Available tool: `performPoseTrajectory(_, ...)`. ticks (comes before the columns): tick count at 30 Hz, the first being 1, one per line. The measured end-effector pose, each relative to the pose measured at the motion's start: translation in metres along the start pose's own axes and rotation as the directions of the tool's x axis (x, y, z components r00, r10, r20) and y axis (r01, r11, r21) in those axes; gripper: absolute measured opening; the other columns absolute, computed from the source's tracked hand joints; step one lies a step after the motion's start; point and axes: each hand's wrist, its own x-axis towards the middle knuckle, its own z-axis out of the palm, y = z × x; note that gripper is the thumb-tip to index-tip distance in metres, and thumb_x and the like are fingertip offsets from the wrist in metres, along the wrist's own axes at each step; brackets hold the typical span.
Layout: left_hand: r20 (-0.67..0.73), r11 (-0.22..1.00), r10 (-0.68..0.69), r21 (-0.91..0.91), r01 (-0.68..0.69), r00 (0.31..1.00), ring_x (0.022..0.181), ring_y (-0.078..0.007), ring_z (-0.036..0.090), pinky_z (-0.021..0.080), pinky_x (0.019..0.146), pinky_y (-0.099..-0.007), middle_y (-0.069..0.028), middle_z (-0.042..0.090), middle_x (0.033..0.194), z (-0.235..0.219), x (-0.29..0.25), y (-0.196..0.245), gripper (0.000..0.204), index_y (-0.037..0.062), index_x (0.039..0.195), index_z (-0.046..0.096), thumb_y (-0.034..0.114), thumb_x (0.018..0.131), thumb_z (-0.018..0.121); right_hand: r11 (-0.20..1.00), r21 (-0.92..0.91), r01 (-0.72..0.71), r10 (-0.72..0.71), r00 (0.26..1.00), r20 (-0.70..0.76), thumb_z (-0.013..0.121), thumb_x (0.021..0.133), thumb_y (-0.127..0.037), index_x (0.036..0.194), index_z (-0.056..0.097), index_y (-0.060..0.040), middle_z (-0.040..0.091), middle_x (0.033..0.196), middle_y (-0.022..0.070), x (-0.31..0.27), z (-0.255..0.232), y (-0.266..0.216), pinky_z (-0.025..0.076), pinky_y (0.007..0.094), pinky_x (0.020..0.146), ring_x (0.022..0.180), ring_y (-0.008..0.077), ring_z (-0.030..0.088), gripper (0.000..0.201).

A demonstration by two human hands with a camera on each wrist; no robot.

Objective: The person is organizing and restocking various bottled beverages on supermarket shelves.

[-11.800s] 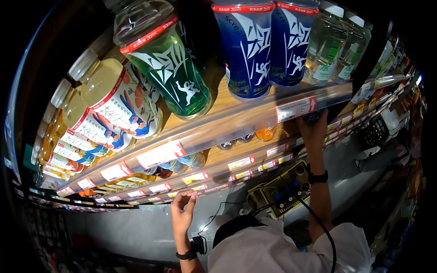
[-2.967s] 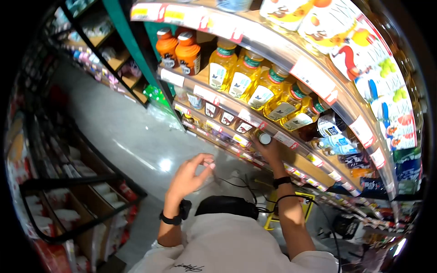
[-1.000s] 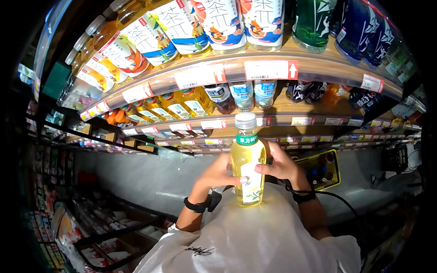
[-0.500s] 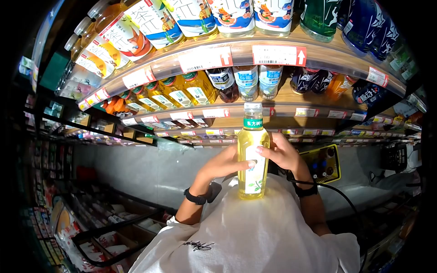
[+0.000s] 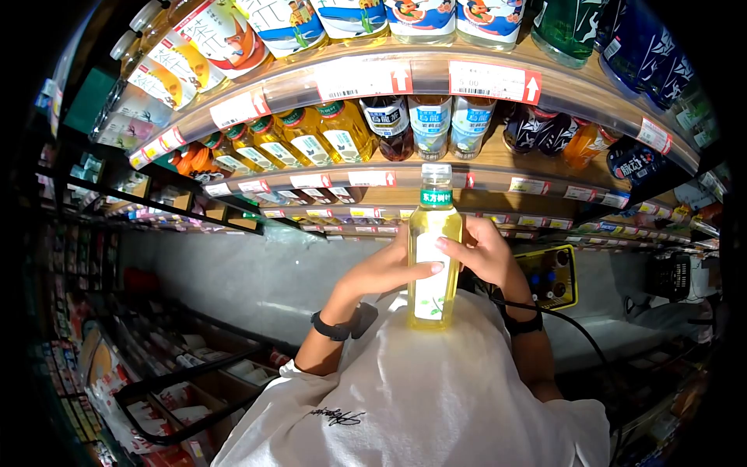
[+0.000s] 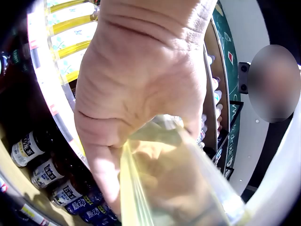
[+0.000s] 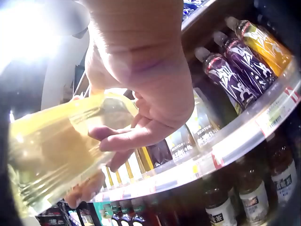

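Upright in front of the white shirt stands a bottle of pale yellow tea (image 5: 434, 268) with a clear cap, a green neck band and a white label. My left hand (image 5: 391, 266) grips it from the left, thumb lying across the label. From the other side my right hand (image 5: 484, 251) holds it, its thumb on the label too and the fingers behind. In the left wrist view the tea bottle (image 6: 164, 183) shows its clear yellow body below the left hand (image 6: 141, 80). The right wrist view has the right hand's (image 7: 146, 103) fingers curled round the tea bottle (image 7: 56, 146).
Ahead are curved shelves (image 5: 296, 87) with price tags, filled with drink bottles. Yellow tea bottles (image 5: 342, 134) and oolong bottles (image 5: 429, 128) line the second shelf. A yellow basket (image 5: 549, 276) with bottles stands on the floor at right; a black-railed bin (image 5: 194, 366) is lower left.
Earlier, my right hand was reaching into the shelves while the left hung free. Now both hands hold the tea bottle before the body. Over the last second it has moved slightly up in view.
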Motion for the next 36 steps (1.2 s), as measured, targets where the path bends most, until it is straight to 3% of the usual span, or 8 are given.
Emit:
performPoseTrajectory(5,-0.133,0.999,-0.017,0.040,0.022,0.991,0.128,-0.0270,0.051,0.046,0.105,-0.0380,-0.0213,0.045,0.136,0.007,0.004,0.001,0.104,-0.0104,0.148,0.019,0.033,0.081,0.086,0.979,-0.205,0.024,-0.058,0.985,-0.163,0.083,0.087,-0.029,0.107,0.070,0.0048,0.077,0.094,0.0132,0.005,0.015,-0.007,0.057,0.0291,0.072,0.083,0.0117,0.072,0.041)
performPoseTrajectory(13,-0.255,0.948,0.048,-0.294,-0.125,0.966,0.118,-0.0194,0.058,0.050,0.100,-0.0355,-0.0115,0.057,0.131,-0.007,-0.009,-0.016,0.071,-0.0013,0.146,0.040,0.025,0.091,0.075,0.967,-0.245,0.072,-0.141,0.950,-0.278,0.079,0.091,-0.026,0.106,0.071,0.0034,0.074,0.078,0.0120,0.000,0.030,-0.014,0.051,0.0267,0.061,0.069,0.0092,0.068,0.034)
performPoseTrajectory(15,-0.136,0.850,-0.068,-0.526,-0.014,0.988,0.121,-0.0282,0.061,0.054,0.099,-0.0422,-0.0170,0.055,0.139,-0.018,-0.011,-0.027,0.080,-0.0022,0.151,0.034,0.040,0.091,0.067,0.926,-0.370,0.076,-0.158,0.968,-0.195,0.076,0.094,-0.021,0.110,0.071,0.0043,0.073,0.075,0.0067,-0.002,0.026,-0.009,0.047,0.0236,0.058,0.065,0.0049,0.062,0.030)
performPoseTrajectory(17,-0.067,0.779,-0.100,-0.625,0.037,0.993,0.101,-0.0465,0.070,0.059,0.088,-0.0566,-0.0282,0.062,0.128,-0.020,-0.018,-0.034,0.086,-0.0022,0.147,0.042,0.060,0.089,0.052,0.982,-0.113,0.150,-0.171,0.962,-0.214,0.075,0.094,-0.014,0.115,0.070,0.0062,0.071,0.074,0.0031,-0.002,0.036,0.005,0.046,0.0213,0.056,0.064,0.0026,0.058,0.029)
performPoseTrajectory(23,-0.001,0.685,-0.110,-0.725,0.075,0.994,0.101,-0.0522,0.068,0.057,0.090,-0.0590,-0.0307,0.062,0.127,-0.025,-0.030,-0.032,0.090,-0.0024,0.147,0.042,0.061,0.084,0.055,0.977,-0.078,0.197,-0.206,0.969,-0.136,0.074,0.093,-0.003,0.122,0.066,0.0081,0.076,0.091,0.0106,0.000,0.037,0.018,0.053,0.0237,0.057,0.078,0.0107,0.071,0.032)
performPoseTrajectory(27,-0.043,0.778,-0.079,-0.628,0.035,0.996,0.112,-0.0433,0.066,0.056,0.095,-0.0555,-0.0261,0.058,0.136,-0.029,-0.034,-0.039,0.093,-0.0010,0.152,0.033,0.053,0.083,0.064,0.984,-0.052,0.172,-0.177,0.978,-0.111,0.075,0.092,-0.004,0.123,0.066,0.0069,0.076,0.088,0.0079,0.001,0.032,0.018,0.053,0.0243,0.059,0.075,0.0078,0.068,0.034)
performPoseTrajectory(30,-0.242,0.901,0.112,-0.385,-0.201,0.964,0.133,-0.0193,0.048,0.035,0.114,-0.0377,-0.0117,0.056,0.137,-0.021,-0.031,-0.021,0.077,0.0018,0.144,0.041,0.022,0.082,0.081,0.969,-0.193,0.156,-0.165,0.986,-0.033,0.086,0.085,-0.023,0.115,0.068,0.0037,0.073,0.076,0.0041,0.003,0.032,0.005,0.050,0.0267,0.060,0.066,0.0064,0.063,0.044)
performPoseTrajectory(36,-0.382,0.952,0.283,0.223,-0.210,0.880,0.129,-0.0270,0.055,0.042,0.109,-0.0413,-0.0151,0.059,0.132,-0.007,-0.024,-0.026,0.073,0.0044,0.126,0.043,0.008,0.071,0.091,0.792,-0.588,0.167,-0.227,0.973,-0.029,0.089,0.072,-0.049,0.119,0.067,-0.0034,0.076,0.093,0.0148,0.009,0.032,-0.018,0.058,0.0407,0.077,0.084,0.0311,0.074,0.069)
